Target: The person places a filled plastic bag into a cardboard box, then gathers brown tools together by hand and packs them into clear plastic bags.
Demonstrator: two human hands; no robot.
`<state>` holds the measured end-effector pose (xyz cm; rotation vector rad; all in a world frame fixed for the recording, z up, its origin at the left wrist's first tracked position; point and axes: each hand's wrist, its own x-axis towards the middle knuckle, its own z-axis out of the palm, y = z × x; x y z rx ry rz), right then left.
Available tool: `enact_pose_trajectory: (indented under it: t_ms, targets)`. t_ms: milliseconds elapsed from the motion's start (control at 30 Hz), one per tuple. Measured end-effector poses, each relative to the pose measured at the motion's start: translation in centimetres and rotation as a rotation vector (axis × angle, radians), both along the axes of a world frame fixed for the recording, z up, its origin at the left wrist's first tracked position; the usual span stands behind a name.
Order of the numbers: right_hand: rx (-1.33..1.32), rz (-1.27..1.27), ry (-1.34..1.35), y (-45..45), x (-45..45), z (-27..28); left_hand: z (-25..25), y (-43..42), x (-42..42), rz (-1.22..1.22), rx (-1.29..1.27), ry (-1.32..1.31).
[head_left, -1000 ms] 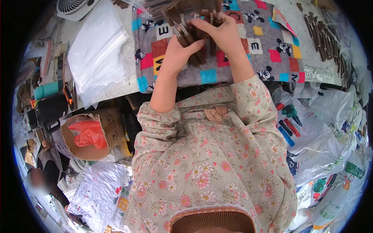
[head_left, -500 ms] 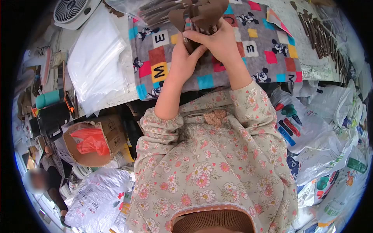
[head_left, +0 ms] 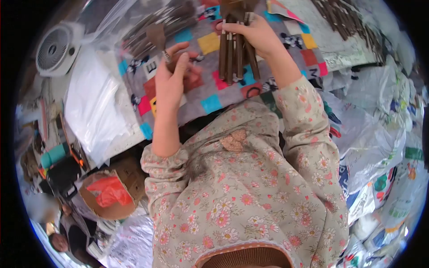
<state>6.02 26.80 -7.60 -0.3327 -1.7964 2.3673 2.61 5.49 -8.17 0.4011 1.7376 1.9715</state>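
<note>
In my right hand [head_left: 261,38] is a bunch of makeup brushes [head_left: 230,58], with dark brown handles hanging down and brown bristle heads at the frame's top edge. My left hand [head_left: 172,76], slightly blurred, is closed around a single makeup brush [head_left: 156,36] whose broad brown head points up and away. Both hands are above a grey patterned cloth [head_left: 210,103] with coloured squares, letters and cartoon mice. Beyond my left hand lies a pile of similar brushes [head_left: 163,27], partly smeared by motion.
More brushes [head_left: 348,22] lie on the table at the right. White plastic sheets [head_left: 96,98] and a small fan [head_left: 58,49] are at the left. Below stands a cardboard box [head_left: 98,201] holding a red bag. Plastic bags [head_left: 371,147] crowd the right side. Another person [head_left: 73,228] is at lower left.
My hands, close together on the brushes before, have moved apart. My left hand has gone left with one brush, while my right keeps the bunch. The whole view has shifted and tilted.
</note>
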Motion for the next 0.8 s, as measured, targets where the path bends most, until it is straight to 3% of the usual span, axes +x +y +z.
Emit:
enact_pose_trajectory:
  t_ms: [67,133,200,233,267,333,400,433,467,533,667,733,767,800]
  targets:
    - [0.276,0.048,-0.189,2.6,-1.0,-1.4,0.6,1.5,-0.3,-0.015,0.01,0.036]
    - [0.796,-0.051,-0.183,4.1,-2.4,-3.7,0.8,3.4,-1.2,-0.069,-0.053,-0.007]
    - [1.008,-0.101,-0.101,4.1,-2.8,-4.7,-0.1,5.6,-2.1,-0.119,0.005,-0.062]
    - [1.099,-0.007,-0.279,3.3,-1.6,-0.5,-0.8,6.2,-2.5,-0.134,0.037,-0.155]
    - [1.112,-0.032,-0.283,5.0,-1.5,0.1,-1.4,6.6,-3.1,-0.151,0.064,-0.246]
    - [1.297,-0.133,-0.225,9.4,-1.2,0.9,-1.6,6.5,-3.0,-0.169,0.066,-0.221]
    - [1.105,-0.273,-0.403,15.6,-0.5,1.7,-1.7,6.1,-2.7,-0.185,0.077,-0.184]
    - [1.222,-0.381,-0.445,18.9,0.0,1.4,-1.6,6.1,-2.7,-0.194,0.08,-0.185]
    - [1.556,-0.636,-0.295,24.4,0.4,-1.9,-1.4,6.4,-2.5,-0.185,0.053,-0.177]
    - [1.902,-0.689,-0.576,28.1,1.8,-1.9,-1.3,6.6,-2.6,-0.169,0.028,-0.167]
    - [2.001,-0.658,-0.552,29.8,0.8,-3.8,-1.6,6.5,-2.8,-0.218,0.018,-0.18]
    - [1.814,-0.95,-0.499,29.8,-0.4,-4.6,-1.7,6.5,-2.9,-0.243,0.03,-0.185]
    - [1.813,-0.947,-0.501,30.1,-0.7,-4.6,-1.7,6.4,-3.0,-0.253,0.033,-0.193]
    - [1.796,-0.872,-0.664,30.3,-0.8,-4.2,-1.6,6.4,-2.9,-0.251,0.029,-0.193]
